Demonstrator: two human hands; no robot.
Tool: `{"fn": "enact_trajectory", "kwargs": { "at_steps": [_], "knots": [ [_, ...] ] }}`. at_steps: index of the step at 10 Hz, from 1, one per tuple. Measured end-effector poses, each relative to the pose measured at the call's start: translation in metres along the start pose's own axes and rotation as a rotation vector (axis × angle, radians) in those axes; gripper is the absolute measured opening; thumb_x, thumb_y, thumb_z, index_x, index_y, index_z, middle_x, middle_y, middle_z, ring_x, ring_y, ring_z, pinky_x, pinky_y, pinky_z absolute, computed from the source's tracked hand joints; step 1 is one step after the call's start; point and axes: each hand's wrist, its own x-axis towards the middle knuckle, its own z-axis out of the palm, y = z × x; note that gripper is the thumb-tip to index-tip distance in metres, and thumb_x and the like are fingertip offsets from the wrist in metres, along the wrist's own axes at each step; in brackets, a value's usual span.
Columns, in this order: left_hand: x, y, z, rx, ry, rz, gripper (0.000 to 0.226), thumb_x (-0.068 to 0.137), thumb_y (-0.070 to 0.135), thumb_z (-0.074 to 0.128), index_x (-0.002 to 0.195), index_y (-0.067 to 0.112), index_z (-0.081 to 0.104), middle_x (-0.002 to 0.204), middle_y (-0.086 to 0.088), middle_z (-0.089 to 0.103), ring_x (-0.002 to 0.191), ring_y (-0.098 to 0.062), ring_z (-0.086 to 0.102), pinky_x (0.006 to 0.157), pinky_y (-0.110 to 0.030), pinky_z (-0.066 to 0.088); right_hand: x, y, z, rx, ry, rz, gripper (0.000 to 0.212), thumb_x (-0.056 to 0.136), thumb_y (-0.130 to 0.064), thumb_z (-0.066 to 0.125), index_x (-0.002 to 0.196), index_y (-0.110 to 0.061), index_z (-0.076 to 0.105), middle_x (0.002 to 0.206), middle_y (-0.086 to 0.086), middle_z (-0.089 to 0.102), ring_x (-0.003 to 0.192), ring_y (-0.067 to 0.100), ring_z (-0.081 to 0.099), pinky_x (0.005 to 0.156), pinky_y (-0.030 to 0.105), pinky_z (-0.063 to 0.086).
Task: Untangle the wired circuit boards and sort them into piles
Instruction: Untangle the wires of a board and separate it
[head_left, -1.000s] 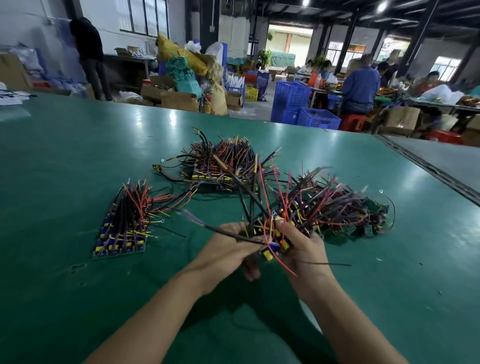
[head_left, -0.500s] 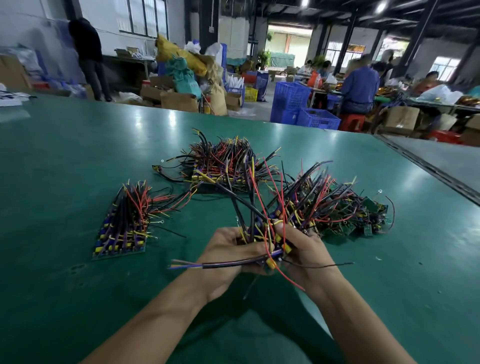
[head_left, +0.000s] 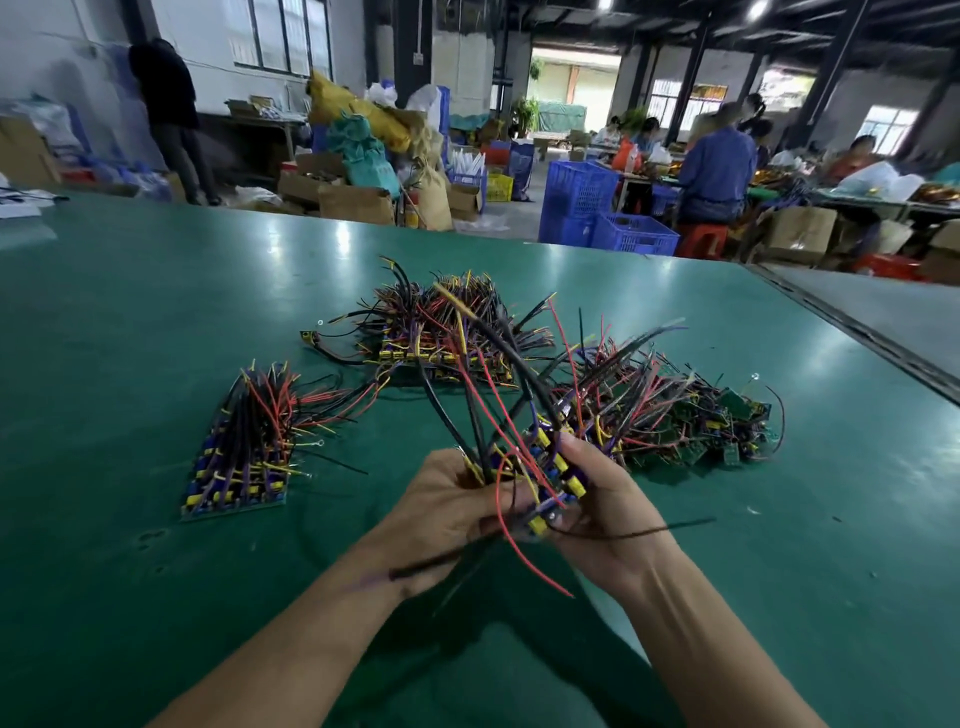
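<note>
We're gripping a blue-and-yellow wired circuit board (head_left: 545, 486) centre frame, left hand (head_left: 447, 501) and right hand (head_left: 610, 514) fingers curled round it, wires (head_left: 493, 436) fanning upward; flat sorted board pile (head_left: 234, 462) sitting mid-left, nearer left hand.

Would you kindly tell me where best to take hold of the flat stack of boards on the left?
Probably take the stack by its near end, pinching its left and right board edges and coming from the near side. The boards lie flat and squared there, while the wires run along the top and fan out loose at the far end and rightward.
</note>
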Motion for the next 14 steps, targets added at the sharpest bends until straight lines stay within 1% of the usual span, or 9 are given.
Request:
{"fn": "enact_trajectory", "kwargs": {
  "at_steps": [2, 3, 4, 6, 7, 9, 11, 13, 14],
  "knots": [
    [0.012, -0.004, -0.010, -0.008, 0.016, -0.018, 0.015, 0.088, -0.012, 0.057, 0.100, -0.022, 0.055, 0.098, -0.044, 0.058, 0.087, -0.040, 0.058, 0.090, -0.070, 0.043, 0.003, -0.006, -0.009, -0.054, 0.048, -0.113, 0.022, 0.067, -0.016, 0.070, 0.086, -0.006, 0.075, 0.088, 0.011, 0.070, 0.070, 0.022, 0.067, 0.065, 0.030, 0.058],
    [0.011, -0.006, -0.014, -0.001, -0.037, 0.038, 0.006, 0.085, -0.009, 0.065, 0.090, -0.008, 0.061, 0.083, -0.022, 0.066, 0.079, -0.033, 0.063, 0.084, -0.061, 0.052, 0.003, -0.006, -0.007, -0.016, 0.075, -0.118, 0.040, 0.066, -0.014, 0.071, 0.103, 0.000, 0.068, 0.104, 0.018, 0.066, 0.083, 0.028, 0.065, 0.078, 0.037, 0.055],
    [0.008, -0.007, -0.017, -0.142, -0.074, -0.027, 0.050, 0.068, 0.006, 0.082, 0.099, -0.019, 0.052, 0.076, -0.020, 0.069, 0.066, -0.029, 0.069, 0.061, -0.038, 0.059, 0.002, -0.008, -0.005, 0.075, 0.105, -0.166, 0.019, 0.069, -0.014, 0.068, 0.085, -0.005, 0.073, 0.083, 0.007, 0.073, 0.066, 0.017, 0.068, 0.060, 0.025, 0.057],
    [0.005, -0.004, -0.016, -0.080, -0.125, 0.001, 0.006, 0.071, 0.009, 0.078, 0.075, 0.009, 0.073, 0.075, -0.012, 0.071, 0.067, -0.022, 0.070, 0.060, -0.027, 0.058, -0.002, -0.011, -0.005, 0.220, 0.037, -0.289, 0.021, 0.053, -0.019, 0.088, 0.068, -0.011, 0.076, 0.073, 0.003, 0.071, 0.064, 0.013, 0.069, 0.058, 0.020, 0.056],
    [0.009, -0.010, -0.022, -0.030, -0.063, -0.048, 0.009, 0.077, 0.001, 0.075, 0.074, 0.010, 0.072, 0.075, -0.012, 0.071, 0.067, -0.019, 0.070, 0.057, -0.026, 0.057, -0.001, -0.014, -0.009, 0.204, 0.035, -0.337, 0.026, 0.050, -0.025, 0.092, 0.066, -0.014, 0.074, 0.076, 0.006, 0.063, 0.062, 0.014, 0.066, 0.054, 0.020, 0.053],
    [0.021, -0.007, -0.047, -0.092, 0.254, -0.033, 0.009, 0.085, 0.002, 0.068, 0.078, 0.008, 0.071, 0.072, -0.008, 0.072, 0.062, -0.016, 0.067, 0.057, -0.028, 0.058, 0.004, -0.028, -0.022, 0.115, 0.092, -0.350, 0.019, 0.073, -0.017, 0.059, 0.063, -0.012, 0.075, 0.069, 0.005, 0.066, 0.057, 0.014, 0.065, 0.051, 0.020, 0.052],
    [0.029, 0.004, -0.076, -0.290, 0.825, 0.278, 0.013, 0.090, 0.003, 0.063, 0.077, 0.005, 0.065, 0.065, 0.001, 0.069, 0.061, -0.015, 0.067, 0.055, -0.021, 0.056, 0.014, -0.046, -0.017, -0.289, -0.079, -0.066, 0.043, 0.041, -0.014, 0.093, 0.080, -0.007, 0.077, 0.082, 0.010, 0.073, 0.068, 0.019, 0.070, 0.052, 0.026, 0.055],
    [0.029, 0.006, -0.078, -0.184, 0.982, 0.449, 0.016, 0.090, 0.005, 0.065, 0.076, 0.012, 0.061, 0.056, 0.013, 0.065, 0.051, 0.006, 0.060, 0.053, -0.011, 0.049, 0.053, -0.034, 0.011, -0.712, -0.131, 0.290, 0.026, 0.070, -0.008, 0.074, 0.094, -0.008, 0.065, 0.087, 0.006, 0.072, 0.072, 0.017, 0.068, 0.052, 0.022, 0.051],
    [0.030, 0.006, -0.077, -0.132, 0.980, 0.472, 0.016, 0.086, 0.009, 0.071, 0.074, 0.016, 0.064, 0.064, 0.013, 0.065, 0.054, 0.009, 0.057, 0.055, -0.014, 0.048, 0.072, -0.021, 0.026, -0.944, -0.138, 0.472, 0.030, 0.069, -0.016, 0.077, 0.094, -0.012, 0.061, 0.100, 0.008, 0.058, 0.088, 0.023, 0.046, 0.065, 0.028, 0.036]
  ]
}}
